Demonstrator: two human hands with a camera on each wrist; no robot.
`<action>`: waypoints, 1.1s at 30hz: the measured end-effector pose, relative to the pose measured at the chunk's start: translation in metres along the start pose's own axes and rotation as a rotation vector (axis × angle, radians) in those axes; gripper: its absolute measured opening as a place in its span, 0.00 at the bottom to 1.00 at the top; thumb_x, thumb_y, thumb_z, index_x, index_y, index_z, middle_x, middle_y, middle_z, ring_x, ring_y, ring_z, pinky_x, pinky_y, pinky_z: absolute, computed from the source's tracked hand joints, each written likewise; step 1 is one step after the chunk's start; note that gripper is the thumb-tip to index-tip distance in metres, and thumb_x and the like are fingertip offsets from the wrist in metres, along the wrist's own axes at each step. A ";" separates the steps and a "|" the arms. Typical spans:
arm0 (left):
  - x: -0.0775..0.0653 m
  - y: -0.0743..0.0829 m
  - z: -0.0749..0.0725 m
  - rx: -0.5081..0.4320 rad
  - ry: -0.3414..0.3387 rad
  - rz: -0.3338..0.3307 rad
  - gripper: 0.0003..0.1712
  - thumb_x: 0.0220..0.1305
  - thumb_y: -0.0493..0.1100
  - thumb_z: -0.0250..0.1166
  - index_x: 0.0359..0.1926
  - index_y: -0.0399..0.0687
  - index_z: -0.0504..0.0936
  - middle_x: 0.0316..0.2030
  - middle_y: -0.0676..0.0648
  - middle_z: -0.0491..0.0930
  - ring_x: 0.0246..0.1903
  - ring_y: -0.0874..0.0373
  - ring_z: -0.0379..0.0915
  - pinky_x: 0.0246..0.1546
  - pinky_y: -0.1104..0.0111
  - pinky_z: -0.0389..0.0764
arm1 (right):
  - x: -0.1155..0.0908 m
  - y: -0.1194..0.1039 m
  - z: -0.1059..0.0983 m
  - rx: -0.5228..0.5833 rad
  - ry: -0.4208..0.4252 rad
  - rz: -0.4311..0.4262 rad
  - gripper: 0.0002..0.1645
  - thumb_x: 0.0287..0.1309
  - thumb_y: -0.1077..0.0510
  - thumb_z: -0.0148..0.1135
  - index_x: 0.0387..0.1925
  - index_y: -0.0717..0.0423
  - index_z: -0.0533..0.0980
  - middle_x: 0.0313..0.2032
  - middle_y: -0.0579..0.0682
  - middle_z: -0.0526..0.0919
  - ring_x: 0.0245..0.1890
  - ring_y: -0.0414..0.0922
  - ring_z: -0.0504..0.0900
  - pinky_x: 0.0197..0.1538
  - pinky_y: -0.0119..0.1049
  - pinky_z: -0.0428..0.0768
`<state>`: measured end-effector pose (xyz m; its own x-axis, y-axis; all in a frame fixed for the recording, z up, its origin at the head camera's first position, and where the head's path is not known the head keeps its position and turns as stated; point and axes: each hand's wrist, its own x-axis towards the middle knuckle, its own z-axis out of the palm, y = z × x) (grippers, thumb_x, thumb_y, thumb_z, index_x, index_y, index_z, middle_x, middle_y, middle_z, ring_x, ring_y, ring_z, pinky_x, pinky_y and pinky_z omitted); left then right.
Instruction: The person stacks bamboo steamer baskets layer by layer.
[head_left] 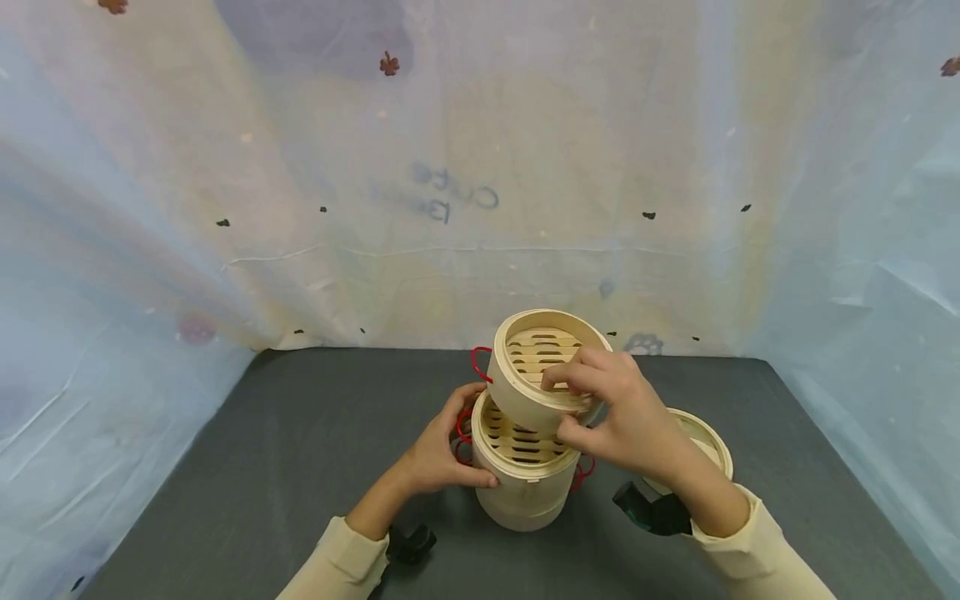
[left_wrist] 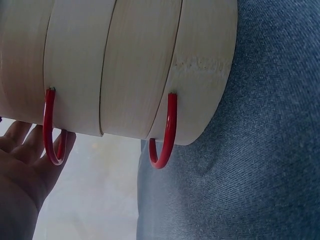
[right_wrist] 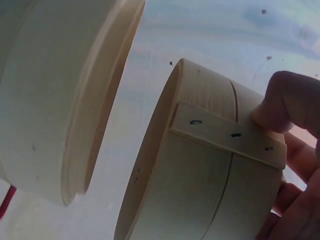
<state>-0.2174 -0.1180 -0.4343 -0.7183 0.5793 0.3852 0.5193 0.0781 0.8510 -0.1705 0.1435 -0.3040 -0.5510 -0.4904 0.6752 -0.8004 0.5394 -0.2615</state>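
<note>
My right hand (head_left: pixel 626 408) pinches the rim of a round bamboo steamer basket (head_left: pixel 512 390), thumb outside and fingers over the inner edge. This basket is tilted above a stacked bamboo steamer (head_left: pixel 517 500), and a gap separates the two in the right wrist view. Slats line its floor, and a red loop handle (head_left: pixel 478 367) sticks out on its left. Around the upper left side of the stack, my left hand (head_left: pixel 442 450) holds with its thumb in front and fingers behind. Red handles (left_wrist: pixel 171 130) show on the stack in the left wrist view.
A round bamboo lid (head_left: pixel 716 442) lies on the dark grey table (head_left: pixel 315 442) to the right, partly hidden behind my right forearm. Pale plastic sheeting (head_left: pixel 525 167) hangs behind the table and along both sides. Black wrist cameras (head_left: pixel 411 546) sit below my wrists.
</note>
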 end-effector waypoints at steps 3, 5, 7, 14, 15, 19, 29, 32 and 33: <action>-0.002 0.000 -0.001 0.028 0.009 -0.002 0.62 0.38 0.38 0.81 0.71 0.58 0.53 0.64 0.47 0.67 0.59 0.56 0.69 0.57 0.62 0.73 | -0.002 -0.006 0.003 -0.007 -0.011 -0.020 0.22 0.36 0.64 0.66 0.38 0.40 0.79 0.28 0.35 0.69 0.30 0.31 0.65 0.43 0.39 0.60; -0.004 0.001 -0.001 0.032 0.018 -0.006 0.62 0.37 0.39 0.82 0.71 0.57 0.54 0.62 0.47 0.68 0.58 0.56 0.70 0.57 0.60 0.73 | -0.003 -0.009 0.005 -0.009 -0.026 -0.025 0.22 0.37 0.64 0.66 0.38 0.40 0.79 0.29 0.35 0.69 0.30 0.30 0.65 0.43 0.40 0.60; -0.005 0.002 -0.002 0.021 0.024 -0.012 0.62 0.37 0.39 0.82 0.71 0.56 0.54 0.62 0.47 0.68 0.57 0.56 0.70 0.56 0.58 0.74 | -0.004 -0.012 0.007 -0.009 -0.041 -0.024 0.21 0.37 0.63 0.66 0.38 0.41 0.79 0.29 0.34 0.69 0.30 0.30 0.65 0.43 0.39 0.60; -0.006 0.005 -0.003 -0.035 0.008 -0.008 0.62 0.39 0.39 0.81 0.72 0.58 0.53 0.64 0.46 0.66 0.58 0.56 0.71 0.55 0.56 0.76 | -0.006 -0.015 0.013 -0.019 -0.052 -0.045 0.21 0.35 0.62 0.66 0.37 0.42 0.79 0.28 0.35 0.69 0.31 0.30 0.66 0.42 0.37 0.60; -0.005 0.005 -0.004 -0.041 0.004 -0.004 0.62 0.40 0.39 0.81 0.72 0.58 0.52 0.64 0.46 0.65 0.58 0.56 0.71 0.54 0.57 0.76 | -0.006 -0.015 0.014 -0.021 -0.054 -0.046 0.21 0.35 0.62 0.66 0.37 0.42 0.79 0.28 0.35 0.69 0.31 0.30 0.66 0.42 0.37 0.60; -0.005 0.005 -0.004 -0.048 -0.003 -0.020 0.59 0.40 0.39 0.80 0.70 0.58 0.54 0.62 0.46 0.66 0.56 0.56 0.72 0.52 0.62 0.77 | -0.007 -0.017 0.015 -0.021 -0.069 -0.043 0.22 0.35 0.62 0.66 0.38 0.42 0.80 0.28 0.35 0.70 0.31 0.30 0.66 0.41 0.35 0.60; -0.007 0.007 -0.005 -0.002 0.020 -0.085 0.59 0.40 0.42 0.81 0.70 0.61 0.55 0.63 0.48 0.67 0.55 0.53 0.73 0.53 0.62 0.77 | -0.008 -0.020 0.019 -0.022 -0.061 -0.071 0.23 0.34 0.62 0.65 0.38 0.41 0.80 0.28 0.34 0.71 0.29 0.30 0.67 0.38 0.34 0.59; -0.008 0.007 -0.005 0.005 0.019 -0.088 0.60 0.40 0.42 0.81 0.71 0.61 0.54 0.63 0.48 0.67 0.57 0.54 0.71 0.54 0.61 0.76 | -0.008 -0.020 0.020 -0.024 -0.052 -0.090 0.23 0.33 0.62 0.65 0.38 0.41 0.80 0.28 0.34 0.71 0.29 0.31 0.66 0.38 0.33 0.58; -0.008 0.007 -0.005 0.006 0.018 -0.088 0.60 0.40 0.42 0.81 0.71 0.61 0.53 0.63 0.48 0.67 0.57 0.54 0.71 0.55 0.61 0.75 | -0.008 -0.020 0.021 -0.024 -0.049 -0.096 0.23 0.33 0.62 0.65 0.38 0.41 0.80 0.27 0.35 0.71 0.29 0.31 0.66 0.38 0.34 0.59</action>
<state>-0.2102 -0.1262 -0.4296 -0.7694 0.5556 0.3152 0.4566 0.1331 0.8797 -0.1544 0.1223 -0.3187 -0.4832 -0.5732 0.6619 -0.8446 0.5044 -0.1797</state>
